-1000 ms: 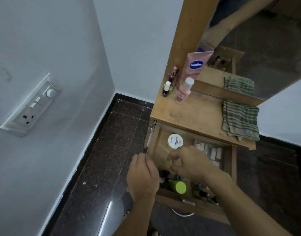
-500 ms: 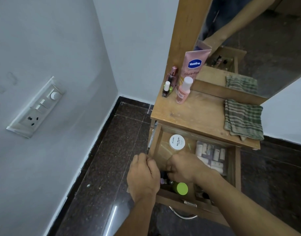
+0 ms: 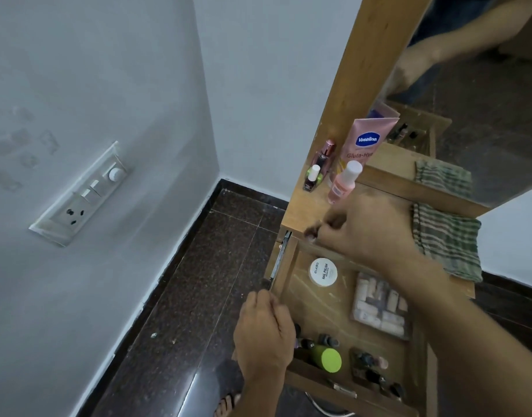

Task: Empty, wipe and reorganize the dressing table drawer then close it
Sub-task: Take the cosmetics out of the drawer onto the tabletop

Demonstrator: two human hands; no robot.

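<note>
Green-striped cloth (image 3: 447, 242), pink tube (image 3: 365, 142), white jar (image 3: 323, 271), lime-capped bottle (image 3: 326, 358)

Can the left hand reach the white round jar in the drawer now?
Probably yes. The drawer is open, the white jar lies uncovered near its left wall, and the left hand is at that wall. The right hand does not cover it.

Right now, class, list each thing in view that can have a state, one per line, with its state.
drawer, pulled open, items inside
white jar, lid on, in the drawer
green-capped bottle, lying on its side in the drawer
pink bottle, upright, capped
Vaseline tube, standing upright
striped cloth, folded on the tabletop
right hand, pinching a small item, blurred
left hand, fingers curled at the drawer's left wall
</note>
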